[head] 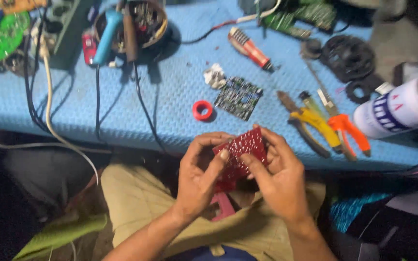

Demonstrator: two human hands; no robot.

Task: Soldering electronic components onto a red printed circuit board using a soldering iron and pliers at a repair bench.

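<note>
Both hands grip a small red perforated circuit board (242, 153) above the lap, near the blue worktop (170, 106) edge: left hand (200, 175) closed on its left edge, right hand (277, 175) on its right.

Blue padded surface (180, 111) strewn with electronics tools

Just beyond the fingers (223, 155) lie a red tape ring (202, 110) and a dark circuit board (238, 97); to their right, yellow-handled pliers (310, 123) beside orange-handled cutters (345, 129) and a white spray can (402, 108). Farther off lie a red screwdriver (249, 48), a black round bowl of parts (141, 24) and a green board (1, 38).
</note>
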